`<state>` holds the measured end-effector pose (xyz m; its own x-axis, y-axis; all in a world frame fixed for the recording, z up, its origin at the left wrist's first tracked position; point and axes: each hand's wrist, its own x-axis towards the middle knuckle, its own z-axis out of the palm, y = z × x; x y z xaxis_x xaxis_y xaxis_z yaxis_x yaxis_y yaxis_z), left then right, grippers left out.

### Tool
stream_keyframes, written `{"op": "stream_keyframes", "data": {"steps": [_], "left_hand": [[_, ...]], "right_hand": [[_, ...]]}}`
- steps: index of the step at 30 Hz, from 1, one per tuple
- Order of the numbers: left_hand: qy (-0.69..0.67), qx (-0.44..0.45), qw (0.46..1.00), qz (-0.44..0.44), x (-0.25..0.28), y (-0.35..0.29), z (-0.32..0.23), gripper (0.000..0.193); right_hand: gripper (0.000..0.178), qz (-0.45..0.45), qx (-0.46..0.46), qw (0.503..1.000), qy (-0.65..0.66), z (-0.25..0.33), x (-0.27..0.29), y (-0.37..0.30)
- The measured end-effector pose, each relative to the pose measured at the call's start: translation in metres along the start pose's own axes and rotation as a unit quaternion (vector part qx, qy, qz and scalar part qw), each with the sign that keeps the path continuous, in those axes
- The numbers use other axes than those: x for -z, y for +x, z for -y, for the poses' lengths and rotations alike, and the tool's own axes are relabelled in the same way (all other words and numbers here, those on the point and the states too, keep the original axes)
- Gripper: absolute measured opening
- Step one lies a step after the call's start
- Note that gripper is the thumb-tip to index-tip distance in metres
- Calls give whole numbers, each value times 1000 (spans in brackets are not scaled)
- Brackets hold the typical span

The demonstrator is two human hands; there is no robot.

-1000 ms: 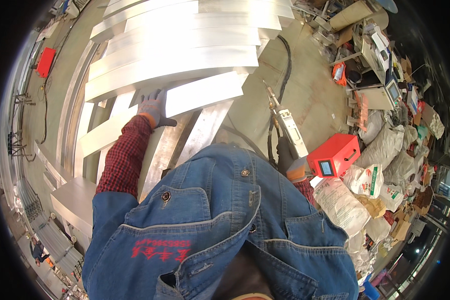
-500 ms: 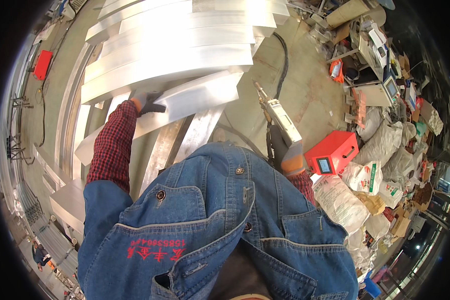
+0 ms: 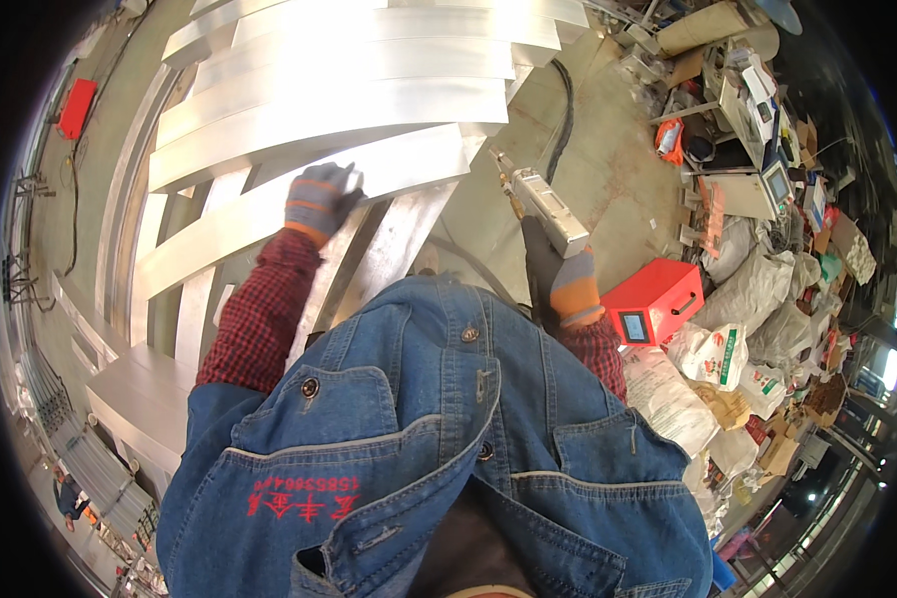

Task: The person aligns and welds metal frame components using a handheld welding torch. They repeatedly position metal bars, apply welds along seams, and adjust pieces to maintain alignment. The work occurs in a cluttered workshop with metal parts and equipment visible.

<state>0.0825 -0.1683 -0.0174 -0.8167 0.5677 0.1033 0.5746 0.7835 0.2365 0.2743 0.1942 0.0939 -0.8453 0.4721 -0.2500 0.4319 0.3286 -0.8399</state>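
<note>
My left hand (image 3: 321, 201), in a grey and orange glove, lies at the near edge of a long silvery metal beam (image 3: 414, 164). Its fingers curl against the beam, and part of the grip is hidden behind the back of the glove. This beam lies slanted in front of a stack of similar bright metal beams (image 3: 339, 110). To the right, my gloved right hand (image 3: 566, 279) is wrapped round a pale, boxy handheld welding torch (image 3: 551, 211). The torch's brass-coloured nozzle points up and left, beyond the right end of the beam.
Metal supports (image 3: 399, 239) run beneath the beams. A red box with a small screen (image 3: 658, 301) stands right of the torch, beside white sacks (image 3: 668, 394) and piled clutter. A black cable (image 3: 565, 110) crosses the floor. At far left sits another red box (image 3: 77, 108).
My left hand has shifted from the beam's far side to its near edge, further right. The beam has turned and moved slightly away. My right hand and the torch have moved slightly left.
</note>
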Motion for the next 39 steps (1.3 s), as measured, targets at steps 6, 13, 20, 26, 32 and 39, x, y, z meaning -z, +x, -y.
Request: {"op": "stream_keyframes", "data": {"steps": [6,13,20,26,32,39], "left_hand": [[-12,-121,992,44,-27,40,-102,47],[21,-144,980,136,-38,93,-117,51],[20,-143,977,158,-39,98,-118,54],[29,-120,967,222,-31,102,-125,58],[10,-123,984,127,-51,95,-121,54],[6,-122,986,111,-63,92,-119,53]], "right_hand": [[44,22,-40,999,-21,13,-1,10],[48,42,-61,996,-48,26,-3,23],[50,77,-125,987,-66,39,-12,40],[51,78,-127,986,-75,44,-20,52],[54,66,-124,990,-10,40,-23,53],[51,79,-136,987,-34,51,-27,58]]}}
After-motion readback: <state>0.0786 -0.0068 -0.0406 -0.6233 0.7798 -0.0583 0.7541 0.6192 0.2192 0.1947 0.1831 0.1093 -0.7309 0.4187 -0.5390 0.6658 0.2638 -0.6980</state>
